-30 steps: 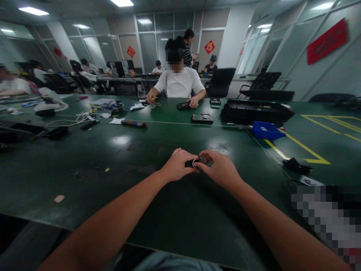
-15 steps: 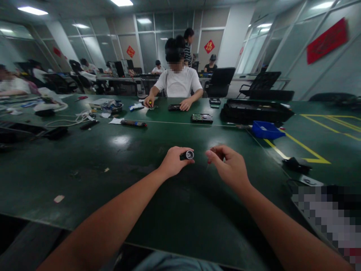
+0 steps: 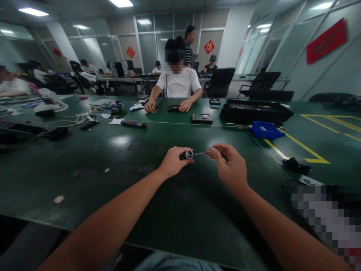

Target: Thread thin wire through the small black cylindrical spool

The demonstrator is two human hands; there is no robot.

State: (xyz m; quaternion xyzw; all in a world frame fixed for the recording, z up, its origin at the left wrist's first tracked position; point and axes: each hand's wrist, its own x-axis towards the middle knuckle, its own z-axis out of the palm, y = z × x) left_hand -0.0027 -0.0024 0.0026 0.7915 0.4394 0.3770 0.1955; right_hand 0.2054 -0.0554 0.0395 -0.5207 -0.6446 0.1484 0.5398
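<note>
My left hand (image 3: 173,162) is closed around a short black cylinder (image 3: 188,154) with a silvery rim, its hollow end facing me. What lies inside that end is too small to make out. In my right hand (image 3: 231,162) is a small screwdriver (image 3: 208,152) with a reddish tip to its handle, pinched between thumb and fingers; most of the handle is hidden. Its thin metal shaft points left, the tip at the cylinder's rim. Whether it touches cannot be told. Both hands are just above the green table (image 3: 158,210).
Across the table a person in a white shirt (image 3: 180,82) handles small parts. A circuit-board device (image 3: 202,118), a black case (image 3: 256,109) and a blue bin (image 3: 266,130) stand beyond my hands. A dark tool (image 3: 134,123) lies left, a black object (image 3: 296,164) right.
My right hand has turned the screwdriver so its shaft now points left to the cylinder's end. My left hand has hardly moved.
</note>
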